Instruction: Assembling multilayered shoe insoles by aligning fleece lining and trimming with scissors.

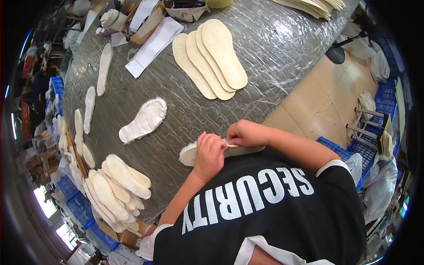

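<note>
1. A wide work table wrapped in grey, crinkled plastic film (274,48) fills the upper middle of the view and curves away toward the top left.
2. The person's black short-sleeved shirt with white lettering and white cuffs (265,212) takes up the lower right, just below the table's near edge.
3. Four flat beige insoles in a fanned, overlapping row (210,59) lie on the table near its far side, well apart from the hands.
4. A heap of fluffy cream-white insoles (117,190) is piled at the table's lower-left edge, near the left forearm.
5. A single fleecy white insole lying alone (145,120) rests on the film between that heap and the fanned row.
6. Blue plastic crates (364,150) stand on the tan floor at the right, beyond the table.
7. A cream insole with a fuzzy white rim (191,153) sits at the table's near edge, right in front of the person's chest, held between both hands.
8. The left hand (208,154) covers the middle of this insole, fingers curled and pressed together over it, knuckles up.
9. The right hand (247,133) touches the left one; its fingertips pinch the insole's upper edge, thumb hidden beneath.
</note>
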Tool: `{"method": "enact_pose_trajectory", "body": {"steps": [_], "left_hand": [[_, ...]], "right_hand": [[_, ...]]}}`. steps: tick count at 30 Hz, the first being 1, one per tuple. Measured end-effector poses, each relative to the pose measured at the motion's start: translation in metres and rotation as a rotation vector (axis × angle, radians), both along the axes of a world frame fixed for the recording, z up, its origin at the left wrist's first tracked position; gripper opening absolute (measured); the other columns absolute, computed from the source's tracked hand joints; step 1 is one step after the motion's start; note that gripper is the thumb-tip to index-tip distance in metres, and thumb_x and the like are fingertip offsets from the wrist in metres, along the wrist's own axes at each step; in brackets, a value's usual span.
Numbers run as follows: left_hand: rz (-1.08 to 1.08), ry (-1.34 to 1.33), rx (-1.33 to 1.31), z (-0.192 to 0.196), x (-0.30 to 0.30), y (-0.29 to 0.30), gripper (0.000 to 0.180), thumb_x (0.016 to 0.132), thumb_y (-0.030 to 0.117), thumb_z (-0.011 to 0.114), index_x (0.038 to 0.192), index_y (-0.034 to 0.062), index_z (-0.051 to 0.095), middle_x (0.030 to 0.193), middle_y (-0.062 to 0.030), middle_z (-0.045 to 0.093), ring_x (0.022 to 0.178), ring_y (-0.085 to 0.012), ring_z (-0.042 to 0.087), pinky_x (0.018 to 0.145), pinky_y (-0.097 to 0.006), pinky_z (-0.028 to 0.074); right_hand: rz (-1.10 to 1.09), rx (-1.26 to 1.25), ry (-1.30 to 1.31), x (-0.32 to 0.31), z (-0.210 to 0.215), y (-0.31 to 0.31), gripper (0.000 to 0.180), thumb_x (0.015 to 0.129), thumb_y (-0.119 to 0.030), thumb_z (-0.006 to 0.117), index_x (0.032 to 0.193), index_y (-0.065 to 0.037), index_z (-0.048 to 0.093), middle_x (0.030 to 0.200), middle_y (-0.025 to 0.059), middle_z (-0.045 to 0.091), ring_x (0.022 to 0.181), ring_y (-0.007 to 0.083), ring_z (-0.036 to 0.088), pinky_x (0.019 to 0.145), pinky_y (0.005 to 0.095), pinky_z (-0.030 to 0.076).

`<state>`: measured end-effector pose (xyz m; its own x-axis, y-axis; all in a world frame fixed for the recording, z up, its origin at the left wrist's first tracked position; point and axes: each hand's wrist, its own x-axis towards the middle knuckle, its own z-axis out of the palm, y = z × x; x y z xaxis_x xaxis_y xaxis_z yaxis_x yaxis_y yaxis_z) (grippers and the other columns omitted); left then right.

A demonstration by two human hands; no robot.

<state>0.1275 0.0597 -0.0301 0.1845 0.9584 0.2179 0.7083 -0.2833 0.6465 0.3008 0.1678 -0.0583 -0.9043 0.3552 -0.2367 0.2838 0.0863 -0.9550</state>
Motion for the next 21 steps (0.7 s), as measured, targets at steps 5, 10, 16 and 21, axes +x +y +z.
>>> {"method": "enact_pose_trajectory", "body": {"steps": [5,10,16,21], "left_hand": [[0.012,-0.071,-0.093,-0.001,-0.001,-0.003,0.026,0.071,-0.005,0.067,0.088,0.0062,0.052,0.086,-0.0092,0.056,0.084,-0.0312,0.058,0.087,-0.043,0.045],[0.084,-0.226,-0.175,-0.003,-0.002,-0.005,0.035,0.068,-0.003,0.074,0.096,0.0048,0.055,0.085,-0.0103,0.059,0.082,-0.031,0.06,0.083,-0.041,0.047],[0.014,-0.052,-0.231,0.014,-0.022,0.006,0.022,0.073,0.018,0.076,0.089,0.0058,0.065,0.085,-0.005,0.064,0.082,-0.0233,0.06,0.08,-0.035,0.041],[-0.027,-0.052,-0.276,0.006,-0.022,0.01,0.012,0.074,0.013,0.072,0.081,0.0058,0.065,0.08,-0.0044,0.063,0.08,-0.0234,0.06,0.076,-0.036,0.04]], "right_hand": [[0.037,0.042,-0.012,0.004,0.004,0.001,0.017,0.082,-0.017,0.066,0.089,-0.002,0.066,0.085,0.0157,0.066,0.079,0.0325,0.063,0.072,0.04,0.048],[0.087,0.348,-0.14,0.002,0.021,-0.005,0.018,0.078,-0.022,0.069,0.087,-0.007,0.067,0.087,0.0134,0.067,0.084,0.0338,0.064,0.073,0.0432,0.049],[0.006,0.384,-0.15,0.0,0.024,-0.009,0.017,0.074,-0.019,0.071,0.083,-0.007,0.065,0.085,0.0122,0.065,0.084,0.0332,0.063,0.073,0.0433,0.049],[-0.003,0.385,-0.136,-0.002,0.022,-0.006,0.018,0.078,-0.025,0.068,0.083,-0.008,0.065,0.085,0.0109,0.066,0.085,0.0318,0.064,0.074,0.0438,0.049]]}}
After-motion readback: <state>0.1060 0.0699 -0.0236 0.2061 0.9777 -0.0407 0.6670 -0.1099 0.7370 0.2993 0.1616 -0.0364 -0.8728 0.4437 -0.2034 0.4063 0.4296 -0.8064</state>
